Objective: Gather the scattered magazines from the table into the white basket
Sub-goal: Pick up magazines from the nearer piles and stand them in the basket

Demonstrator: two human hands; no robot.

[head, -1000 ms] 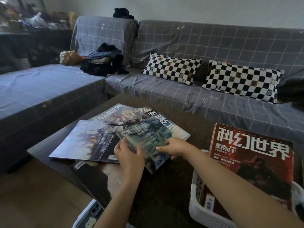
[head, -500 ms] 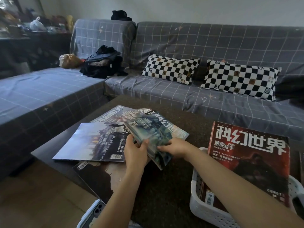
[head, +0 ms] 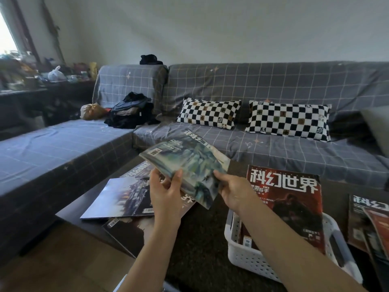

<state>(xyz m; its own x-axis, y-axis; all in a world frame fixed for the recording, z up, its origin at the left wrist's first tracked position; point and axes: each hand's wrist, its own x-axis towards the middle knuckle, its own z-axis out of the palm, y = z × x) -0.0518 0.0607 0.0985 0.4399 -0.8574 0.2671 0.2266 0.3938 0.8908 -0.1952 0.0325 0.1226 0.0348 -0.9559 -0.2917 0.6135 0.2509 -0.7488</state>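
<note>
Magazines are split now between your hands, the counter (head: 200, 234) and the white basket (head: 252, 258). Your left hand (head: 166, 190) and your right hand (head: 233, 192) each have their grip clamped on the near edge of a blue-green magazine (head: 189, 165), held tilted in the air above the counter. Just right of it the red magazine (head: 288, 203) stands in the white basket, leaning over its far rim. Three magazines (head: 124, 199) lie overlapped at the counter's left edge, one corner past it. More magazines (head: 368, 224) lie right of the basket. Between the left pile and the basket the dark counter is open.
</note>
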